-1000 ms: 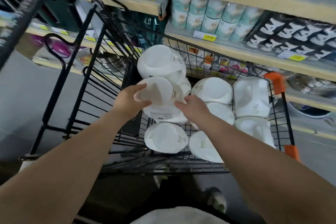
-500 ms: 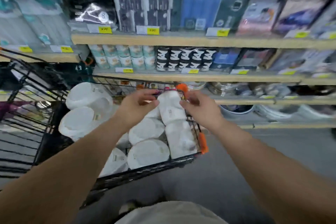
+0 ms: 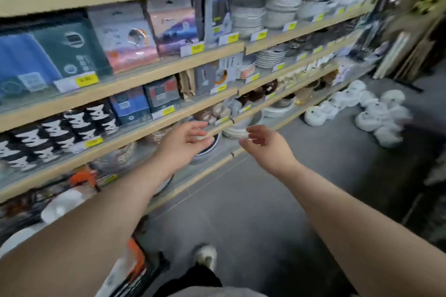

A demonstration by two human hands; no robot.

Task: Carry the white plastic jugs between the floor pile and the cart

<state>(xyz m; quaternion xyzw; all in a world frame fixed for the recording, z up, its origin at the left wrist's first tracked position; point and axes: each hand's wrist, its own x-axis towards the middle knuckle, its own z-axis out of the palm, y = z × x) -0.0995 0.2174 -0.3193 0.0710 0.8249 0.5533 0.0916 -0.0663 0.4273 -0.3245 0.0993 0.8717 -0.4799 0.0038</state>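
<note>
My left hand (image 3: pixel 184 143) is stretched out in front of a low shelf, fingers loosely spread and holding nothing. My right hand (image 3: pixel 265 143) hovers just to its right, palm turned inward, fingers relaxed and empty. Both hang in the air before a bowl (image 3: pixel 207 149) on the lowest shelf. The black wire trolley (image 3: pixel 142 270) with orange corner caps is at the bottom left, with white wrapped crockery (image 3: pixel 60 205) in it. A pile of white wrapped pieces (image 3: pixel 376 118) lies on the floor at the right.
Wooden shelves (image 3: pixel 125 84) with yellow price tags fill the left and middle, holding boxed goods, stacked plates (image 3: pixel 248 17) and bowls. Grey tiled floor (image 3: pixel 277 200) runs along the aisle. Framed boards lean at the far right. My shoe (image 3: pixel 206 257) shows below.
The view has swung right, away from the trolley, toward the shelves and the floor pile. Both hands have left the white pieces in the trolley and now hang empty in the air.
</note>
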